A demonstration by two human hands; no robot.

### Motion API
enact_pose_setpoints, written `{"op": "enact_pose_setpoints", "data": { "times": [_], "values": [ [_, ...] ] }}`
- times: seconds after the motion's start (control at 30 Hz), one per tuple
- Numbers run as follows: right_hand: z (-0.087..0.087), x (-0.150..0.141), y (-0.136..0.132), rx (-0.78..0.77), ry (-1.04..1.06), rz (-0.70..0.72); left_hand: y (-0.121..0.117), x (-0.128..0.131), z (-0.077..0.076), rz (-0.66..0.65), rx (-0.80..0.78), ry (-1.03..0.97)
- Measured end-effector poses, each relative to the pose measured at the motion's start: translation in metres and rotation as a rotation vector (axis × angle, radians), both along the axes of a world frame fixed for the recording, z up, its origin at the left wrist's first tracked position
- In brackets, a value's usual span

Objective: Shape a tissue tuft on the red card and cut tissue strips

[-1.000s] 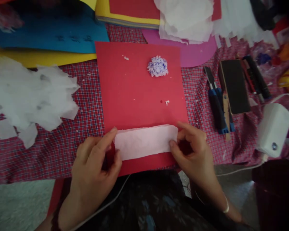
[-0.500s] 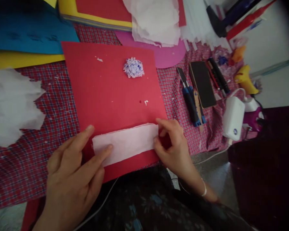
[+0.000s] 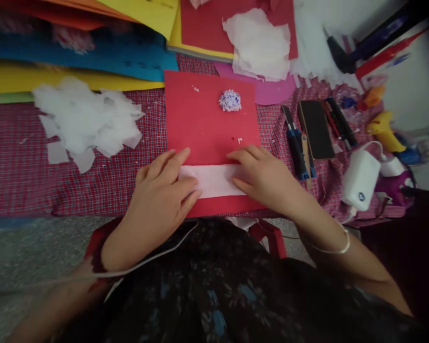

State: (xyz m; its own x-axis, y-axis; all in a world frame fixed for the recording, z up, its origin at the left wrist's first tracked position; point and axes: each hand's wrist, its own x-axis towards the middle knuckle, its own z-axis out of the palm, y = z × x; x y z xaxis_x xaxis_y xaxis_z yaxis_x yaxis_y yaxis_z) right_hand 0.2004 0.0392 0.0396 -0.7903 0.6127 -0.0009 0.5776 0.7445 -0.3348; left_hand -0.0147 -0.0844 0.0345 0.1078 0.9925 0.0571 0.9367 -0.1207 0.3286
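Both hands work palm-down close to the near edge of the table [image 3: 103, 193], which is spread with a checked cloth. The left hand [image 3: 160, 195] comes in from the near left, its wrist slightly raised and ringed by a dark bracelet [image 3: 99, 259]. Its fingers are spread: the upper ones reach past the far edge of a white paper strip [image 3: 216, 181], and the lower ones lie over the strip's left end. The right hand [image 3: 268, 174] angles in from the near right, with a pale bangle [image 3: 343, 245] on the forearm. Its fingers are bent, the thumb tip on the strip's right part and the foremost fingertips apart from it, near the strip's far edge; whether the hidden fingers press down, I cannot tell.

The strip lies flat along the near part of a red sheet [image 3: 203, 128], whose near edge runs by the table's near edge. A speckled pompom [image 3: 230, 100] sits toward the sheet's far right corner.
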Motion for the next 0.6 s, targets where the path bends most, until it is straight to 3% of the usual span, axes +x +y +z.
{"op": "enact_pose_setpoints", "data": {
  "times": [0.13,0.3,0.5,0.6],
  "values": [
    [0.006,-0.019,0.009,0.052,-0.166,0.099,0.014,0.002,0.004,-0.071,0.028,0.082],
    [0.013,-0.029,0.016,-0.023,-0.332,0.020,0.027,-0.003,0.002,-0.106,0.035,0.132],
    [0.012,-0.028,0.015,-0.058,-0.213,0.118,0.032,-0.008,0.006,-0.147,-0.008,0.152],
    [0.017,-0.025,0.009,-0.091,-0.146,0.101,0.037,-0.007,0.009,-0.172,-0.012,0.183]
  ]
}}
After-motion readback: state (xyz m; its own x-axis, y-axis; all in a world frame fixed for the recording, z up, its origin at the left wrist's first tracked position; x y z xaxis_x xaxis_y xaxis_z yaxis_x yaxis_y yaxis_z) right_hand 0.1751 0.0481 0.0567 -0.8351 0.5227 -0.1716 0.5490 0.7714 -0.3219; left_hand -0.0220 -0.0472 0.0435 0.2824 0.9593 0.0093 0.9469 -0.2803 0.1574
